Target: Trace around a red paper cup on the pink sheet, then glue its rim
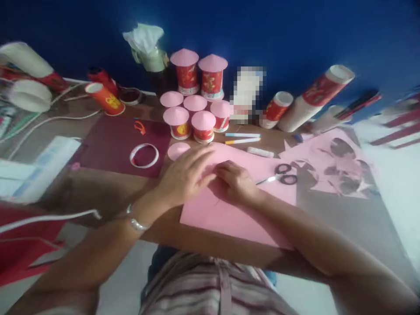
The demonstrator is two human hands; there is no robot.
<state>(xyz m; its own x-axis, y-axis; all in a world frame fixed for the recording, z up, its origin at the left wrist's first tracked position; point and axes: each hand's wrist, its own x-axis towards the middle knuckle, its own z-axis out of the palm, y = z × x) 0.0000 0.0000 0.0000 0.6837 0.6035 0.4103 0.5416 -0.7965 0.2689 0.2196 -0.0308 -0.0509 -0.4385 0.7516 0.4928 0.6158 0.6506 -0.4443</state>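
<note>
A brown desk (108, 192) stands against a deep blue wall (295, 35), and you are sitting close to its front edge. Nearest you, the pink paper sheet (229, 218) lies flat and slightly askew, its near corner toward your left wrist. Both hands are on it, almost touching at the fingertips. Your left hand (187, 175) lies spread and flat, gripping nothing. Your right hand (236, 183) is curled, fingers pressed down on the paper; I cannot tell whether it pinches anything.

The scissors (282, 173) rest on the same sheet just right of your right hand, blades pointing toward it and handles away, so the right hand is much the nearer. Just beyond your left hand lies a pink paper disc (177, 151), with a tape ring (144, 155) to its left. Farther back stand the pink-capped paper cups (203, 124).
</note>
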